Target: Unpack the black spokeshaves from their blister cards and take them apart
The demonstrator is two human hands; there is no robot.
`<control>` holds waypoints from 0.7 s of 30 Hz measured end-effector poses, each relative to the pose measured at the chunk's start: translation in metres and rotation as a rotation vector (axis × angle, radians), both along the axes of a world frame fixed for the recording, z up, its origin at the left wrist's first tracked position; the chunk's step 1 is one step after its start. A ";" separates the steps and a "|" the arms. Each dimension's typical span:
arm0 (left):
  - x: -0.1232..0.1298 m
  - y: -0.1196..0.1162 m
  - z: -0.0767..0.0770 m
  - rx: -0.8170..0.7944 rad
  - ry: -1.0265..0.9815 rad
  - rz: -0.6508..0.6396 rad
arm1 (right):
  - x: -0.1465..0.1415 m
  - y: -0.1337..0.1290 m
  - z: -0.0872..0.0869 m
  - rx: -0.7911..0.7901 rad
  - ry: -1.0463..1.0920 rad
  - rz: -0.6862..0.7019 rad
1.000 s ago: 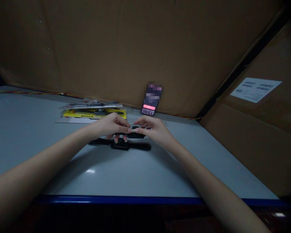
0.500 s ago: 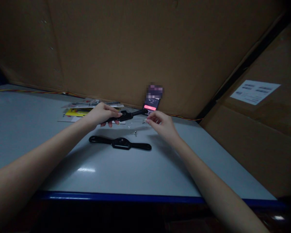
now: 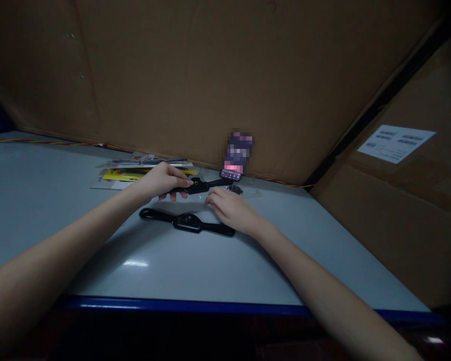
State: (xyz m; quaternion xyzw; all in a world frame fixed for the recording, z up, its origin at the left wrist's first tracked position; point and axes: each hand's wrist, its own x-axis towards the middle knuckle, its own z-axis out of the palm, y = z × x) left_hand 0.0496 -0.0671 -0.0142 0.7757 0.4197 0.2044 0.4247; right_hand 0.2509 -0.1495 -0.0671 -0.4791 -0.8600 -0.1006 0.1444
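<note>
My left hand (image 3: 169,181) is closed around one handle of a black spokeshave (image 3: 198,186), with the thumb on its middle body. The tool is held above the table, and its other handle points right. My right hand (image 3: 227,208) is low over the table, just right of and below that tool, with fingertips pinched together. Whatever is between those fingertips is hidden. A second black spokeshave (image 3: 187,222) lies flat in front of both hands; its right handle is just below my right hand. A small dark thing (image 3: 235,189) shows behind my right hand, too unclear to name.
A phone (image 3: 236,158) leans against the cardboard wall (image 3: 173,75) at the back. Flat packages with a yellow strip (image 3: 116,174) lie behind my left hand. Thin coloured wires (image 3: 52,143) run along the table's back edge. A blue edge (image 3: 180,304) borders the table's front.
My right hand has moved left and down, to where a small metal screw lay on the table. The small shiny piece at its fingertips is no longer visible. My left hand has barely shifted.
</note>
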 end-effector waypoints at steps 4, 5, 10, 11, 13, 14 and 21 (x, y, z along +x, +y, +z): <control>0.000 0.001 0.000 0.011 0.027 -0.020 | -0.003 -0.001 0.003 0.055 -0.130 -0.040; 0.000 0.001 -0.001 0.007 0.033 -0.023 | -0.002 -0.002 0.004 0.067 -0.139 -0.044; -0.001 0.001 -0.003 -0.007 0.034 -0.057 | -0.003 -0.005 0.005 0.003 0.267 0.025; -0.001 0.000 -0.004 -0.014 0.030 -0.067 | -0.005 -0.006 0.005 -0.048 0.452 0.040; -0.001 -0.001 -0.004 -0.029 0.028 -0.088 | -0.009 -0.007 0.006 -0.156 0.833 0.052; -0.001 -0.001 -0.005 -0.036 0.032 -0.100 | -0.012 -0.008 0.007 -0.198 0.990 0.051; 0.004 -0.008 -0.005 -0.099 0.087 -0.151 | -0.023 -0.012 0.021 -0.334 1.371 0.011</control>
